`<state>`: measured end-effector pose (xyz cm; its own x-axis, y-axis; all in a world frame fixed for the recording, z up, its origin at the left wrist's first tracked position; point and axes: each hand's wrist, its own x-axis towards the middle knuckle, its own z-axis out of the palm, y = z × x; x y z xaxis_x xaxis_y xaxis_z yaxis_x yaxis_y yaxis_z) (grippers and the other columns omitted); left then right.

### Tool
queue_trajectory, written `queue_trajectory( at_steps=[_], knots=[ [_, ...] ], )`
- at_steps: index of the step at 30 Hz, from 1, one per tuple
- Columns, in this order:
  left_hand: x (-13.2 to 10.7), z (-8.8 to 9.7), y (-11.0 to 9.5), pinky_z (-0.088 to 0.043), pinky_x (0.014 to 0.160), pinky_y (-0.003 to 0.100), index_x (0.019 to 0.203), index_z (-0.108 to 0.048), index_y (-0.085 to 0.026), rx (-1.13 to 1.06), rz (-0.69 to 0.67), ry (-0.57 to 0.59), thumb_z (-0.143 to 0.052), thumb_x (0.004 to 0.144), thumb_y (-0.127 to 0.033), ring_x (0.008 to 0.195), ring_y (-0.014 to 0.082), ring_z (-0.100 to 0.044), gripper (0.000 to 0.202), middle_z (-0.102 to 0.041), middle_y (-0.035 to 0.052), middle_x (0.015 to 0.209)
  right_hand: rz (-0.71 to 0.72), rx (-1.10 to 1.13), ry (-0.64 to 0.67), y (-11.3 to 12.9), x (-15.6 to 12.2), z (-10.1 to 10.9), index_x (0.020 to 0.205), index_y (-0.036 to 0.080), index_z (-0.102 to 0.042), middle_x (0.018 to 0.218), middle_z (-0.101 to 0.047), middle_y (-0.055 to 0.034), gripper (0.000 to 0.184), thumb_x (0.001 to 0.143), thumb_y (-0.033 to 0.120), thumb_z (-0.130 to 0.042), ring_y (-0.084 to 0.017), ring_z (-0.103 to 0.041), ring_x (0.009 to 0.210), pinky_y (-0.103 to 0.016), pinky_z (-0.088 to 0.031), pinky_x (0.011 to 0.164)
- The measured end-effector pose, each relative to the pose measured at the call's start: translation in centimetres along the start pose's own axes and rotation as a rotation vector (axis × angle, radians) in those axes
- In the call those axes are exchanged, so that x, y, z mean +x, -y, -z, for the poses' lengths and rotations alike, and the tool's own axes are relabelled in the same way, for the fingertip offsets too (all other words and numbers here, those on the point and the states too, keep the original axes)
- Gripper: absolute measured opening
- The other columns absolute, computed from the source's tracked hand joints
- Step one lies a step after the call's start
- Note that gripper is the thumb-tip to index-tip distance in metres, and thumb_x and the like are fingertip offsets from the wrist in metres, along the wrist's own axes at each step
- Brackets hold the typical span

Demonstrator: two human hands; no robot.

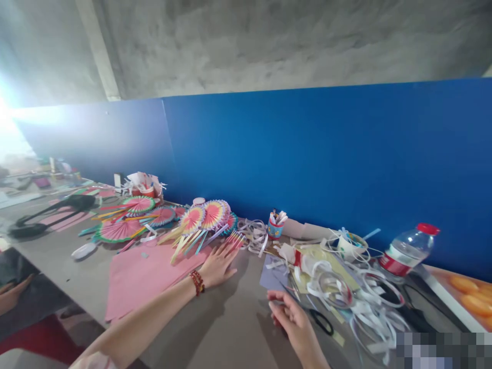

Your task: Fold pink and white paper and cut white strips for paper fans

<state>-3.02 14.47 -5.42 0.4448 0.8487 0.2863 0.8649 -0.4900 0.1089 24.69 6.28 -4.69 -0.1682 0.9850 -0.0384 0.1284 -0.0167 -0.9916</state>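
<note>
My left hand (217, 266) lies palm down with its fingers stretched out over the edge of a pleated pink paper piece (236, 240), beside a stack of pink paper sheets (148, 279). Just beyond it are round paper fans (192, 220) with yellow and purple rims and paper-strip handles. My right hand (294, 323) hovers above the grey table, fingers loosely curled and thumb slightly apart, with nothing visible in it. Close by on its right is a pair of scissors with black handles (321, 322). A purple paper sheet (273, 274) lies beyond it.
Tangled white paper strips (369, 307) cover the right side, near a clear bottle with a red cap (409, 251). A blue cup of pens (275, 228) stands by the blue wall panel (307, 154). At far left are a black bag (54, 212) and part of another person (19, 297).
</note>
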Motion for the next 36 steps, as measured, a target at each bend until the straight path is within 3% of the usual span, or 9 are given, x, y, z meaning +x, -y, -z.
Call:
queue_trajectory(
  at_steps=[2, 5, 9, 12, 15, 20, 25, 33, 36],
  knots=[
    [-1.1, 0.8, 0.1, -0.026, 0.116, 0.049, 0.15, -0.032, -0.019, -0.01, -0.032, -0.021, -0.051, 0.093, -0.046, 0.145, 0.0314, -0.023, 0.065, -0.03, 0.0124, 0.156, 0.0, -0.048, 0.005, 0.0, -0.1, -0.1, 0.099, 0.018, -0.068, 0.064, -0.057, 0.0002, 0.054, 0.071, 0.064, -0.065, -0.018, -0.057, 0.063, -0.027, -0.047, 0.059],
    [-4.3, 2.6, 0.8, -0.034, 0.113, 0.044, 0.144, -0.041, -0.022, -0.009, -0.068, -0.131, -0.048, 0.095, -0.039, 0.141, 0.0283, -0.032, 0.052, -0.039, 0.0098, 0.151, 0.028, -0.12, 0.007, -0.1, -0.2, -0.2, 0.098, 0.018, -0.069, 0.063, -0.054, 0.001, 0.05, 0.074, 0.061, -0.062, -0.017, -0.054, 0.06, -0.027, -0.046, 0.058],
    [-10.9, 5.0, 3.0, -0.049, 0.097, 0.038, 0.119, -0.058, -0.021, 0.051, 0.222, -0.252, -0.043, 0.097, -0.034, 0.114, 0.0236, -0.059, 0.029, -0.062, 0.0096, 0.122, 0.087, -0.157, 0.052, -0.1, -0.5, -0.4, 0.097, 0.018, -0.068, 0.067, -0.055, -0.0002, 0.043, 0.078, 0.055, -0.061, -0.017, -0.054, 0.063, -0.027, -0.047, 0.061],
    [-15.6, 5.7, 4.9, -0.05, 0.092, 0.044, 0.115, -0.058, -0.019, 0.206, 0.477, -0.142, -0.051, 0.09, -0.048, 0.111, 0.03, -0.059, 0.039, -0.06, 0.0125, 0.123, 0.101, -0.173, 0.103, 0.0, -0.6, -0.5, 0.098, 0.018, -0.068, 0.07, -0.056, -0.0005, 0.039, 0.08, 0.052, -0.06, -0.016, -0.054, 0.063, -0.027, -0.048, 0.063],
    [-18.4, 5.4, 6.2, -0.047, 0.096, 0.044, 0.122, -0.056, -0.016, 0.288, 0.509, -0.043, -0.051, 0.09, -0.042, 0.123, 0.032, -0.053, 0.042, -0.057, 0.0154, 0.132, 0.1, -0.185, 0.142, 0.3, -0.7, -0.6, 0.098, 0.018, -0.067, 0.074, -0.058, -0.0019, 0.038, 0.081, 0.051, -0.059, -0.016, -0.054, 0.065, -0.027, -0.049, 0.064],
    [-18.5, 5.4, 6.4, -0.047, 0.097, 0.039, 0.11, -0.062, -0.018, 0.31, 0.408, 0.032, -0.043, 0.093, -0.02, 0.116, 0.0258, -0.059, 0.026, -0.064, 0.0124, 0.12, 0.11, -0.203, 0.184, 0.8, -0.8, -0.7, 0.096, 0.018, -0.067, 0.082, -0.06, -0.0042, 0.036, 0.081, 0.05, -0.058, -0.016, -0.055, 0.069, -0.027, -0.049, 0.066],
    [-17.5, 7.1, 5.1, -0.05, 0.088, 0.036, 0.097, -0.061, -0.018, 0.269, 0.37, 0.089, -0.048, 0.092, -0.027, 0.103, 0.0255, -0.062, 0.017, -0.065, 0.0112, 0.106, 0.124, -0.251, 0.21, 1.1, -1.0, -0.6, 0.094, 0.018, -0.067, 0.078, -0.06, -0.0027, 0.033, 0.083, 0.046, -0.056, -0.015, -0.053, 0.067, -0.026, -0.046, 0.064],
    [-17.0, 8.8, 3.9, -0.049, 0.083, 0.035, 0.095, -0.063, -0.013, 0.299, 0.394, 0.233, -0.043, 0.089, -0.012, 0.091, 0.0251, -0.067, 0.021, -0.068, 0.0129, 0.095, 0.1, -0.313, 0.255, 0.8, -0.9, -0.4, 0.095, 0.019, -0.067, 0.072, -0.059, -0.0004, 0.032, 0.085, 0.047, -0.055, -0.015, -0.054, 0.066, -0.025, -0.043, 0.063],
    [-17.4, 9.2, 3.4, -0.049, 0.086, 0.031, 0.097, -0.063, -0.015, 0.271, 0.423, 0.213, -0.046, 0.085, -0.01, 0.093, 0.0232, -0.067, 0.022, -0.069, 0.0115, 0.097, 0.091, -0.318, 0.264, 0.6, -0.8, -0.3, 0.096, 0.019, -0.067, 0.074, -0.06, -0.0008, 0.033, 0.086, 0.048, -0.055, -0.016, -0.054, 0.068, -0.025, -0.043, 0.064]
  ],
)
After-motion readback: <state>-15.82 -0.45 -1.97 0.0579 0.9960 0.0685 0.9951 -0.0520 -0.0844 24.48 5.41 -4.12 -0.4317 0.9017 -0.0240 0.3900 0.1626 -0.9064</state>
